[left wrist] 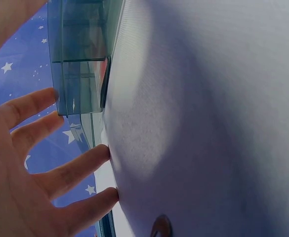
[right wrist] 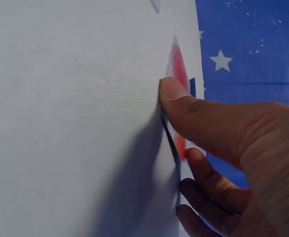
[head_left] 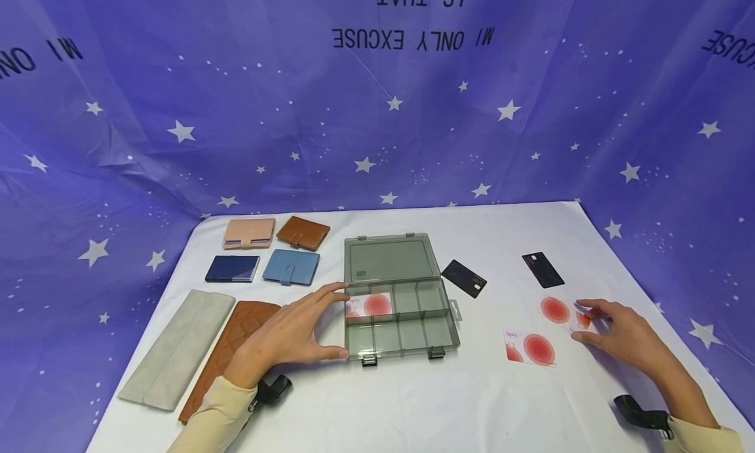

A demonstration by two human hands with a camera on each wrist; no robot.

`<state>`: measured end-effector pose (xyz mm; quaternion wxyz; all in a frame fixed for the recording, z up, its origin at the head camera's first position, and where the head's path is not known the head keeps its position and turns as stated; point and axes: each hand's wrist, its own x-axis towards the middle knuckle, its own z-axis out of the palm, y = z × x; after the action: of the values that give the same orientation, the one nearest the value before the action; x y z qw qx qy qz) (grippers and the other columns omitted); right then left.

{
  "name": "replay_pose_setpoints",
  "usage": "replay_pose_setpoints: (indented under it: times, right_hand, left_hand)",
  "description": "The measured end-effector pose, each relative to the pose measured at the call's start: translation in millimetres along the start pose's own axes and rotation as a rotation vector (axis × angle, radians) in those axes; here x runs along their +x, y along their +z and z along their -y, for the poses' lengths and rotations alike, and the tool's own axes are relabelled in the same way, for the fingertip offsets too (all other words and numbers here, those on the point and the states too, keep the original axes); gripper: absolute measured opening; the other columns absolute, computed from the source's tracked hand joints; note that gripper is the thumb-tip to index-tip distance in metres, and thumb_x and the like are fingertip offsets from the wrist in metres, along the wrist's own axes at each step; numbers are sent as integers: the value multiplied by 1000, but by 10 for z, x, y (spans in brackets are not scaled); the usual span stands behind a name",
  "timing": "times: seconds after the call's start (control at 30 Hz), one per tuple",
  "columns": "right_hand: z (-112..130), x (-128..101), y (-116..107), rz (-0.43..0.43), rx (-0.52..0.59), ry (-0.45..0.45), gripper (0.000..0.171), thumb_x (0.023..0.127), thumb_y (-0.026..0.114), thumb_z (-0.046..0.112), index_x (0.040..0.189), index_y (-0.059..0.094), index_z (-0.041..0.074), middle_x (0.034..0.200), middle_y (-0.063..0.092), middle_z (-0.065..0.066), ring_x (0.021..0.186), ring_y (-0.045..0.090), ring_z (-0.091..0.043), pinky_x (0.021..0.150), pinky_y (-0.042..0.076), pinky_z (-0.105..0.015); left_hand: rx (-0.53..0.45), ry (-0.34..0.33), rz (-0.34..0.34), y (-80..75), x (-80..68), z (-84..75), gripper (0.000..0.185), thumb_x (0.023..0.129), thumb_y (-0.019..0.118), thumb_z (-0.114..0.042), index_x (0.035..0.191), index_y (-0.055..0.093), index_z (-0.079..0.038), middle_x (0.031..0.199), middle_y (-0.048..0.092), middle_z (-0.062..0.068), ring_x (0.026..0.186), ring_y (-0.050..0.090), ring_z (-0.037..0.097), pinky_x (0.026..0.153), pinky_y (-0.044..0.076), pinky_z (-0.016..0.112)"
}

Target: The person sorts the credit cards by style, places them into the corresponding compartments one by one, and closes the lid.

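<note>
L grip (head_left: 295, 332) open, fingers spread, touching left side of the grey organiser box (head_left: 401, 322) mid-counter (head_left: 413, 400); one red-dot card (head_left: 370, 305) inside it. R grip (head_left: 619, 332) pinches a red-dot card's (head_left: 560, 311) edge, right of box. Another lies just nearer (head_left: 529, 347).

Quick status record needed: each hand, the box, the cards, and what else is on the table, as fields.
left hand: open, fingers spread at the left wall of the organizer box
right hand: pinches the white-and-red card at its edge
box: lid open, clear grey, divided; one red-spot card in a rear compartment
loose cards: second white-and-red card and two black cards on the table
wallets: six to the left, the nearest a brown quilted wallet
</note>
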<state>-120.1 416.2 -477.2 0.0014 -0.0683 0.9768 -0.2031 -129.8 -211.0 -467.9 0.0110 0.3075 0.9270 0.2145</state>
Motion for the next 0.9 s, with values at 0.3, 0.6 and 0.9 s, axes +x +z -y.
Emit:
replay_pose_setpoints:
  times: [0.3, 0.6, 0.9]
  right_hand:
    - [7, -46, -44, -69, -17, 33, 55, 80, 96, 23, 124, 69, 5, 104, 74, -24, 102, 67, -54, 82, 51, -68]
    - [64, -47, -74, -231, 117, -12, 30, 94, 85, 13, 122, 76, 9, 98, 80, -19, 83, 61, 18, 68, 45, -6]
    - [809, 274, -43, -289, 318, -123, 31, 93, 85, 6, 122, 74, 8, 95, 80, 1, 87, 65, 18, 76, 51, -4]
  left_hand:
    - [2, -10, 15, 31, 0, -9, 98, 79, 85, -72, 157, 52, -22, 172, 38, -3, 148, 52, 28, 109, 53, 51]
    - [7, -11, 13, 1, -10, -17, 97, 79, 85, -72, 157, 53, -22, 171, 40, -1, 147, 52, 30, 108, 53, 52]
    - [37, 1, 9, 2, 4, 5, 99, 79, 83, -74, 157, 53, -21, 171, 40, -2, 146, 54, 29, 109, 53, 50]
